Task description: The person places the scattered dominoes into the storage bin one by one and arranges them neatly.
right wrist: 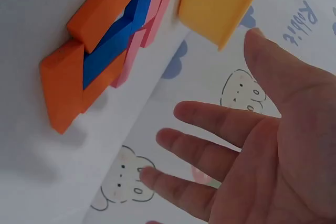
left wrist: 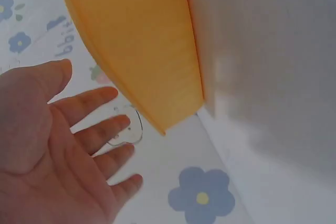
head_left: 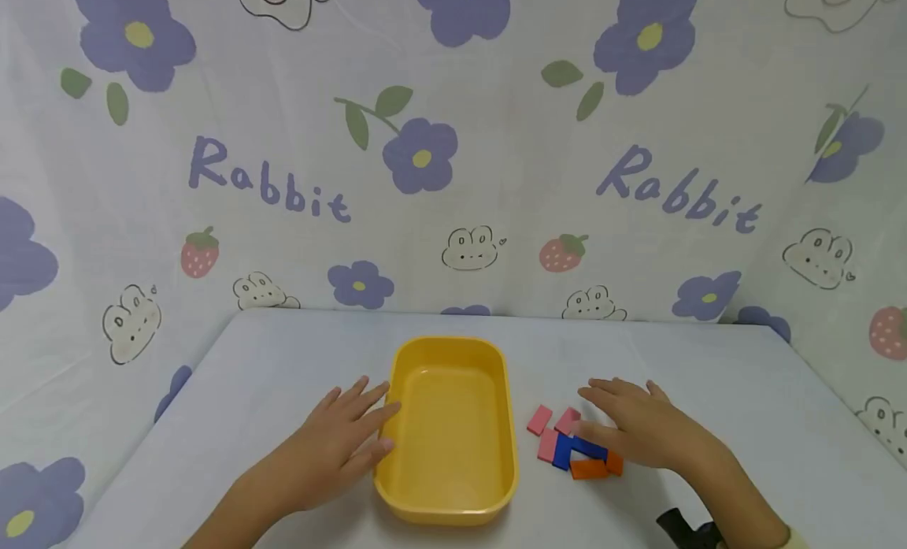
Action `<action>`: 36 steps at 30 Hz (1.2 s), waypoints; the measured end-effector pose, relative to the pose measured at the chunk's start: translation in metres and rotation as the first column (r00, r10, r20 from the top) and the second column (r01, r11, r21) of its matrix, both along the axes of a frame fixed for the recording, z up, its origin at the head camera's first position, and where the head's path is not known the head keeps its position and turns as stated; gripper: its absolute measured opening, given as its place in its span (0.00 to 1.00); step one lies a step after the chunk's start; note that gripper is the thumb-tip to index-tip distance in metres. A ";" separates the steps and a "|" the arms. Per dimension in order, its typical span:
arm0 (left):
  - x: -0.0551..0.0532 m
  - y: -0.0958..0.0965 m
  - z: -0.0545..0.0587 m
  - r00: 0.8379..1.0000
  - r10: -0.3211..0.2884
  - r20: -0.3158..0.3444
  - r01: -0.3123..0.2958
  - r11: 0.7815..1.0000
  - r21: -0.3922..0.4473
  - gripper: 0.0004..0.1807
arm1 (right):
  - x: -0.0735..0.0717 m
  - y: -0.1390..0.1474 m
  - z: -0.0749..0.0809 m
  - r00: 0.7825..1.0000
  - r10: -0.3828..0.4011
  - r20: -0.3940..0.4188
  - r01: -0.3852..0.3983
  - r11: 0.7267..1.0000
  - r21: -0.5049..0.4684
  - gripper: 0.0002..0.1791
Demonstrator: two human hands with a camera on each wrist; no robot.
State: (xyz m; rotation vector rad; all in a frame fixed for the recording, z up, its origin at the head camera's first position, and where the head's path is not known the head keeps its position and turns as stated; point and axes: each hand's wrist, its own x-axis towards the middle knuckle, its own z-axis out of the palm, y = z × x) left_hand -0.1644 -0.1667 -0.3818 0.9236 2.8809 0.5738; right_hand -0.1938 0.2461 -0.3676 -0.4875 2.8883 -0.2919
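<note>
A yellow plastic tub (head_left: 453, 510) stands on the white table, its inside bare. My left hand (head_left: 333, 446) hovers at the tub's left side with fingers spread; in the left wrist view the palm faces the tub wall (left wrist: 136, 40) and holds nothing. To the right of the tub lies a loose cluster of small blocks: pink (head_left: 540, 420), blue (head_left: 562, 451) and orange (head_left: 590, 470). Above the cluster's right side is my right hand (head_left: 638, 423), fingers extended, partly covering some blocks. The right wrist view shows it apart from the orange block (right wrist: 107, 14), with nothing in its grasp.
A black object (head_left: 683, 529) shows beneath the right forearm at the lower edge. Behind the table (head_left: 319, 336) hangs a white cloth (head_left: 510, 179) printed with flowers, rabbits and strawberries, which also covers both sides.
</note>
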 end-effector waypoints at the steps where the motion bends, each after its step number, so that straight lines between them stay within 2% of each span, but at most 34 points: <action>1: 0.002 0.002 0.000 0.999 -0.026 -0.021 0.026 1.000 0.014 0.30 | -0.001 -0.002 0.000 1.000 0.006 0.003 -0.006 1.000 -0.002 0.37; 4: 0.009 0.011 -0.002 0.990 -0.116 -0.086 0.119 0.993 0.028 0.27 | -0.003 -0.006 0.000 1.000 0.015 0.011 -0.015 1.000 -0.016 0.33; 6: 0.013 0.018 -0.005 0.973 -0.183 -0.140 0.187 0.982 0.016 0.26 | -0.005 -0.009 -0.001 1.000 0.015 0.012 -0.015 1.000 -0.020 0.32; 11: 0.018 0.034 -0.016 0.914 -0.311 -0.262 0.307 0.950 -0.058 0.21 | -0.008 -0.017 -0.005 1.000 0.019 -0.021 -0.019 1.000 0.010 0.28; 17: 0.019 0.048 -0.027 0.827 -0.384 -0.410 0.385 0.919 -0.084 0.17 | -0.011 -0.024 -0.009 0.992 0.054 -0.110 -0.046 0.996 0.076 0.24; 19: 0.020 0.050 -0.028 0.817 -0.388 -0.426 0.389 0.917 -0.087 0.18 | -0.012 -0.027 -0.010 0.991 0.067 -0.119 -0.057 0.995 0.084 0.23; 23: 0.022 0.053 -0.029 0.827 -0.384 -0.411 0.361 0.923 -0.135 0.20 | -0.015 -0.035 -0.014 0.982 0.106 -0.159 -0.084 0.987 0.138 0.18; 27: 0.023 0.056 -0.029 0.850 -0.387 -0.358 0.345 0.922 -0.177 0.20 | -0.017 -0.045 -0.018 0.969 0.161 -0.190 -0.120 0.971 0.208 0.12; 29: 0.023 0.059 -0.029 0.865 -0.393 -0.311 0.352 0.918 -0.183 0.19 | -0.017 -0.049 -0.020 0.971 0.164 -0.173 -0.125 0.969 0.214 0.10; 32: 0.023 0.062 -0.027 0.895 -0.397 -0.202 0.363 0.913 -0.184 0.20 | -0.017 -0.055 -0.022 0.978 0.156 -0.140 -0.130 0.975 0.180 0.10; 36: 0.024 0.066 -0.023 0.925 -0.367 -0.099 0.342 0.917 -0.205 0.22 | -0.017 -0.061 -0.022 0.974 0.182 -0.138 -0.159 0.974 0.163 0.11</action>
